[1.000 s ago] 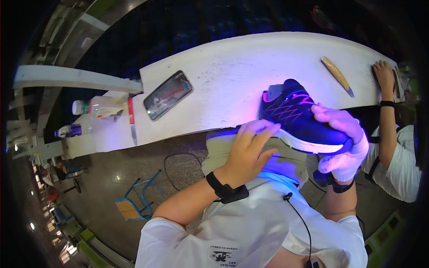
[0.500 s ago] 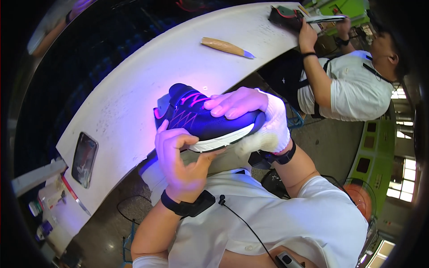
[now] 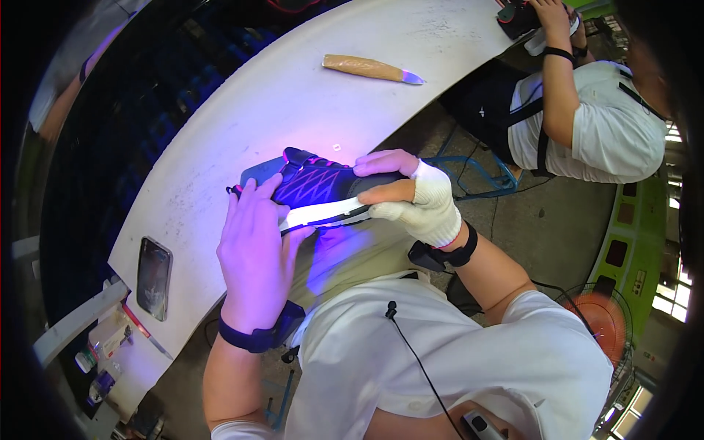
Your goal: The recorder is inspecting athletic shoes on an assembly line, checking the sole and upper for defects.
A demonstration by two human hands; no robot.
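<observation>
A dark sneaker [image 3: 317, 186] with pink laces and a white midsole is held between my two hands over the near edge of the white table, under purple light. Wrapped round its heel end, with fingers on the upper and thumb beneath the sole, is my bare left hand [image 3: 253, 246]. At the toe end my right hand [image 3: 411, 196], in a white fingerless glove, grips the shoe with its thumb along the midsole edge. The sole's underside is mostly hidden from view.
On the white table [image 3: 220, 125] lie a tape-wrapped knife-like tool [image 3: 370, 68], a dark phone [image 3: 155, 279] and a red-handled tool [image 3: 145, 330]. To the right a co-worker [image 3: 587, 125] handles another shoe [image 3: 518, 20]. An orange fan [image 3: 598, 319] stands at lower right.
The sneaker has tilted so more of its side faces up. My left hand has slid round to the heel, and my right thumb has come onto the midsole. The co-worker's hands have shifted.
</observation>
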